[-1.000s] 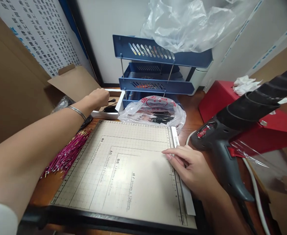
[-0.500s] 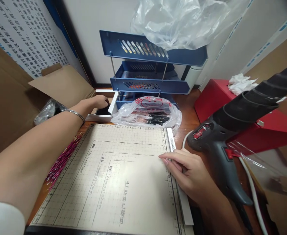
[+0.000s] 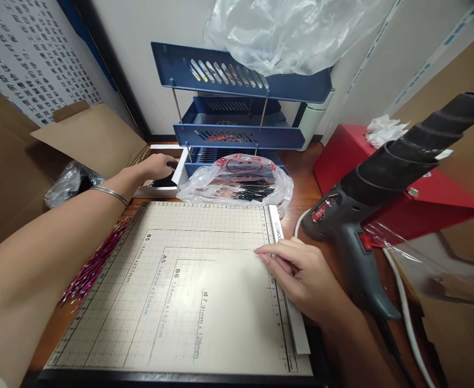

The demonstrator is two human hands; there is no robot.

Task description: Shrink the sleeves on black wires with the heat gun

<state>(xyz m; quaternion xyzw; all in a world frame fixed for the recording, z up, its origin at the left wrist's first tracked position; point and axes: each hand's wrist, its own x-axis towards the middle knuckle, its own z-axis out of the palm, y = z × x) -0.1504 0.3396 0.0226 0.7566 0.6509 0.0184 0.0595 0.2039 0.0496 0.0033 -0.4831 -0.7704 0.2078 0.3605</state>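
My left hand (image 3: 159, 166) reaches into a small white box (image 3: 165, 192) at the back left, fingers curled down among dark thin pieces. Its fingertips are hidden, so what they grip cannot be made out. Over the right edge of a cream paper-trimmer board (image 3: 204, 231), printed with grid lines and paper sizes, is my right hand (image 3: 297, 269). Its thumb and index finger are pinched close together; anything between them is too small to tell. A clear plastic bag (image 3: 204, 183) holding a bundle of black thin wires (image 3: 255, 190) lies just behind the board.
Dark pink wires (image 3: 99, 258) lie along the board's left side. A blue tiered tray rack (image 3: 237, 134) stands behind, a plastic bag on top. On the right are a grey heat gun (image 3: 358, 231) with its cord and a red box (image 3: 402, 205). An open cardboard box (image 3: 95, 132) stands left.
The whole view has shifted slightly. My left hand stays in the white box, its fingers lower among the dark pieces. My right hand keeps its pinch at the board's right edge.
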